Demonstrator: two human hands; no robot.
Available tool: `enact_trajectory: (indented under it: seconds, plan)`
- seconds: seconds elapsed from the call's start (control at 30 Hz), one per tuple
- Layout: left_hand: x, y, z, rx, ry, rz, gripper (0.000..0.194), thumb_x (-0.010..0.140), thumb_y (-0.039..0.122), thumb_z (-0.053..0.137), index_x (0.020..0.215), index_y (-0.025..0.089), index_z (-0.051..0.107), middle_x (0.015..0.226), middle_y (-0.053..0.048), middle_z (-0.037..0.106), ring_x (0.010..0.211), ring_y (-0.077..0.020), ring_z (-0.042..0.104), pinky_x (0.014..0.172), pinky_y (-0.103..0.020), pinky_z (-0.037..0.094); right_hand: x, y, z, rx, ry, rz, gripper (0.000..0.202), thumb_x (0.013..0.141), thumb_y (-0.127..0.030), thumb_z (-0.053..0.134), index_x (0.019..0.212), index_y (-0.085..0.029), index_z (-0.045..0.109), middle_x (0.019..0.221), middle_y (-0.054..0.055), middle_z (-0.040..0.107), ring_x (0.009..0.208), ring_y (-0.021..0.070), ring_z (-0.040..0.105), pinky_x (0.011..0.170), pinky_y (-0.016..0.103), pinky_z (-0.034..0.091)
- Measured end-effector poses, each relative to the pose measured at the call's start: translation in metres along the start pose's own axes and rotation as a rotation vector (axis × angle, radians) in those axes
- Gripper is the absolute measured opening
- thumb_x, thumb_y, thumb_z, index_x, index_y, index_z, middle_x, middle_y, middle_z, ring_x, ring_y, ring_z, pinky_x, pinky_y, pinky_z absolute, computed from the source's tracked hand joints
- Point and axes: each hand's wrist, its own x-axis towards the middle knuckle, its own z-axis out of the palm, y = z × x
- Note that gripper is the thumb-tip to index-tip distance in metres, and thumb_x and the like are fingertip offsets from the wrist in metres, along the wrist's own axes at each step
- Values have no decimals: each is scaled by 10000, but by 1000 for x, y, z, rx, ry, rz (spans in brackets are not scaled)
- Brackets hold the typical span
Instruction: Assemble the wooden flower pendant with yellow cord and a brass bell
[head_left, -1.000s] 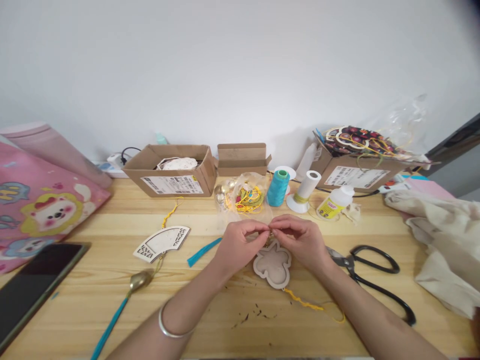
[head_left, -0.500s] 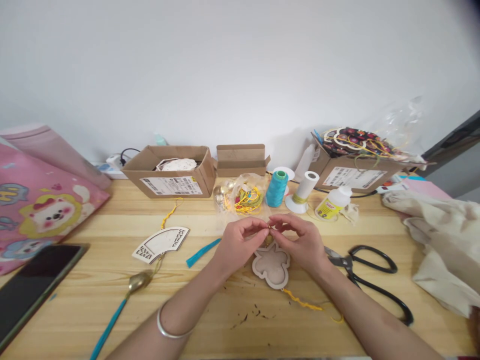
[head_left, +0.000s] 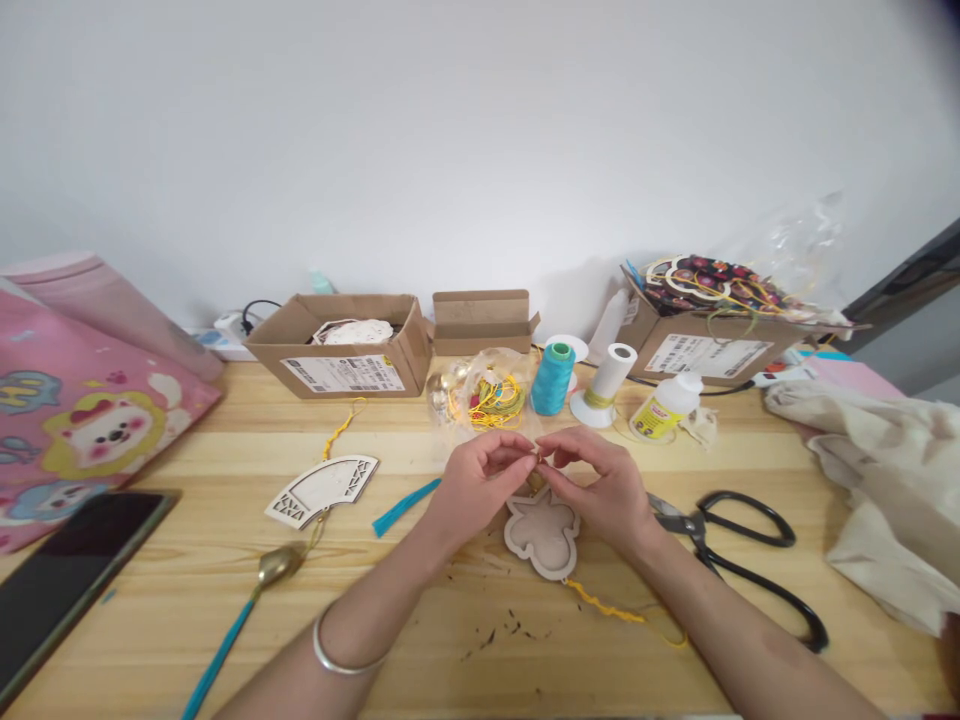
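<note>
My left hand [head_left: 484, 480] and my right hand [head_left: 600, 480] meet at the middle of the table, fingertips pinched together around a thin cord. Just beneath the fingers, partly hidden, is a small gold-coloured bell-like piece [head_left: 535, 482]. Below it lies a pale wooden flower-shaped pendant [head_left: 543, 536] with a raised rim. From its lower edge runs a knotted yellow cord [head_left: 607, 605]. A turquoise tassel [head_left: 406, 507] lies left of my left hand. Black-handled scissors [head_left: 699, 525] rest beside my right wrist.
A fan-shaped wooden pendant [head_left: 324, 490] with a gold bell [head_left: 277, 565] lies at left, near a phone [head_left: 75, 580]. Behind stand cardboard boxes [head_left: 412, 350], a turquoise thread cone [head_left: 552, 380], a white spool [head_left: 611, 385] and a glue bottle [head_left: 664, 408]. Cream cloth [head_left: 877, 480] lies right.
My fingers have shifted very slightly at the cord, still pinched together. The pendant and everything else on the table stay in place.
</note>
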Motion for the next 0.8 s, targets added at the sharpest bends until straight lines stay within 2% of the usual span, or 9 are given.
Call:
enact_trajectory:
  seconds: [0.17,0.43,0.67,0.8]
  plan:
    - [1,0,-3,100,-62,19,217,746,281,568,899,163,665,909,-51,691,838,-177,625,746,-275,493,2,-1,-2,-54,-2,-89,150,728,-149,578,846,-219,638,761,28,644,700,140,585,639,275,497]
    - [-3,3,-4,214,-67,41,225,763,272,527,874,163,690,851,-33,707,759,-166,640,664,-237,488,1,4,-2,-117,5,-186,122,736,-174,577,815,-214,660,782,45,642,711,150,610,628,268,514]
    - [-4,3,-4,202,-21,-4,244,749,275,531,849,120,692,806,-65,704,734,-171,632,647,-235,477,-1,4,-1,-89,-39,-128,132,741,-164,565,825,-208,657,790,39,637,663,133,616,579,234,523]
    - [-2,2,-2,110,-3,-26,201,724,258,563,799,116,683,760,-58,697,691,-154,624,631,-229,473,0,2,1,-51,-16,-82,123,733,-144,565,794,-200,657,779,39,642,681,134,617,607,236,526]
